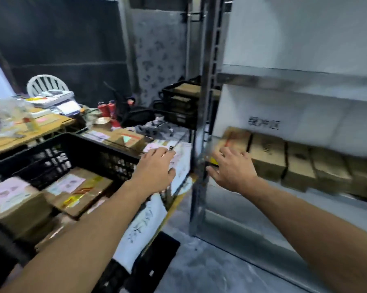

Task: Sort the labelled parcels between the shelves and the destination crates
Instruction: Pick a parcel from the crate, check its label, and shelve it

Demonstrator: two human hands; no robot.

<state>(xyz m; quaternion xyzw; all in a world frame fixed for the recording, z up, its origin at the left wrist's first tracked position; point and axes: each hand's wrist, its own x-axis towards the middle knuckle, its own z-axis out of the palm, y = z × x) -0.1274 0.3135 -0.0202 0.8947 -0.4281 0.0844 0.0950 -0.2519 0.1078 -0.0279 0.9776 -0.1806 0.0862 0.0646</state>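
Observation:
A row of brown cardboard parcels stands on the lower level of a metal shelf at the right. My right hand reaches with spread fingers to the front of the leftmost parcel; motion blur hides whether it touches. My left hand hovers palm down, fingers straight, over the right edge of a black crate. Inside the crate lie labelled parcels, one with yellow and red tape and one with a pink label. Neither hand holds anything.
White paper signs hang off the crate's side. The shelf's upright post stands between my hands. Behind are stacked black crates with boxes, red extinguishers, a cluttered table and a white chair.

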